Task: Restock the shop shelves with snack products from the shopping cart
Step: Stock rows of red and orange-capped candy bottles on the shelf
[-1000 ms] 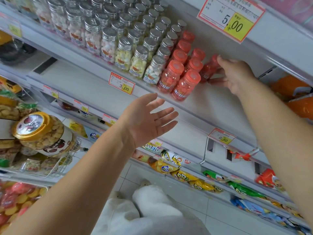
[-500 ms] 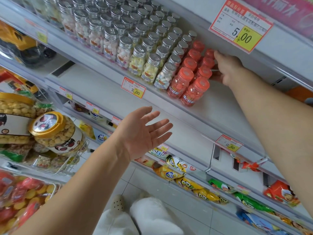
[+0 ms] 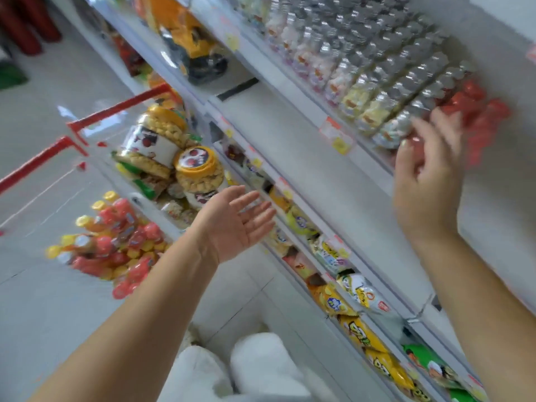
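Observation:
Red-capped candy jars [image 3: 478, 117] stand at the right end of an upper shelf [image 3: 304, 146], next to rows of silver-capped jars [image 3: 385, 74]. My right hand [image 3: 426, 181] hovers just in front of the red jars, fingers loosely spread, holding nothing. My left hand [image 3: 235, 224] floats palm-up and empty between the shelves and the shopping cart [image 3: 84, 126]. The red-framed cart at the left holds big yellow-lidded snack tubs [image 3: 197, 172] and, lower down, several red jars with yellow caps [image 3: 116, 245]. The picture is motion-blurred.
Lower shelves carry yellow and green snack bags [image 3: 356, 329]. A yellow toy truck [image 3: 185, 39] sits on a shelf at the top. White trousers [image 3: 249, 369] show at the bottom, over a pale tiled floor [image 3: 58, 329].
My right hand has let go of the red jars and drawn back from the shelf. The view has swung left and down, bringing the cart into sight. My left hand stays open.

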### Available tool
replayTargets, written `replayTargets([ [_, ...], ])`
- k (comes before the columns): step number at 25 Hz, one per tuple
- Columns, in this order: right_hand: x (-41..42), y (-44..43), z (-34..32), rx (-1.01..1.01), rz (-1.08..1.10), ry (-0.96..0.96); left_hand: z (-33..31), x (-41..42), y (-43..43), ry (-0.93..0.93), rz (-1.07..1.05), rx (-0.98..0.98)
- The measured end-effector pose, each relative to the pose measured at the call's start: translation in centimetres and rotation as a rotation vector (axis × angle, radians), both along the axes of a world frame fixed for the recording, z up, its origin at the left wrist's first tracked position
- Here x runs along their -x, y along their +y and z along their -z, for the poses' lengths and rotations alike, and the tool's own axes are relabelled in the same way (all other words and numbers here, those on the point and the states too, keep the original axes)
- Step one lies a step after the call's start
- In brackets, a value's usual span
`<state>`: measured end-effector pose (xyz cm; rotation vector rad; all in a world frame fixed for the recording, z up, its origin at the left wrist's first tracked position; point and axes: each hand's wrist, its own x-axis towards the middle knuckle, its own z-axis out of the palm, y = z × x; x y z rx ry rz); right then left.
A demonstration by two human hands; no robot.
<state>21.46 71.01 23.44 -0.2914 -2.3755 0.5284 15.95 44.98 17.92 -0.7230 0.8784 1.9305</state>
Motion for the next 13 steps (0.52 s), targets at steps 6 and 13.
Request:
replayTargets([
  [6, 3.5, -19.7, 7.2, 0.2, -0.428, -0.405, 6.6, -0.5, -20.7, -0.067, -0.348, 0.363],
  [13, 10.2, -41.4, 23.9, 0.252, -0.49, -1.261, 16.4, -0.8, -41.4, -0.322, -0.524, 0.474],
])
